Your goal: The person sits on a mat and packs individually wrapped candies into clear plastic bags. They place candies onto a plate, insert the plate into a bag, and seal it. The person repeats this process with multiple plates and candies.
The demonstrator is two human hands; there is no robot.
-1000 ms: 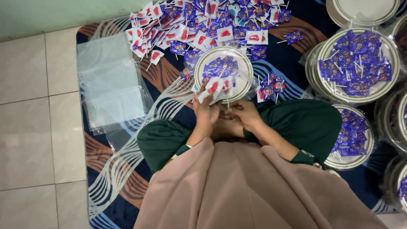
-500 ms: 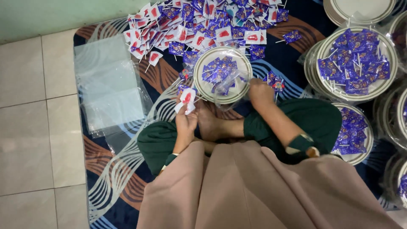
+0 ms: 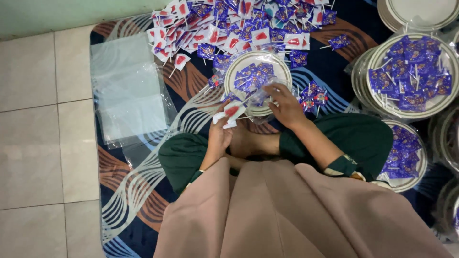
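L hand (image 3: 219,136) holding red-white lollipops (image 3: 231,112), R hand (image 3: 285,106) on plate (image 3: 237,68)

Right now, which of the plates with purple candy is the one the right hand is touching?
The plate nearest the knees, directly below the loose candy pile. The right hand rests at its lower rim; the other filled plates sit untouched to the right.

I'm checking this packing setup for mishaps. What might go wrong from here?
1. The left hand pinches several white-and-red packets loosely; one may slip onto the rug.
2. The right hand tugs the clear wrap at the plate rim; the plate could tilt and spill its purple lollipops.
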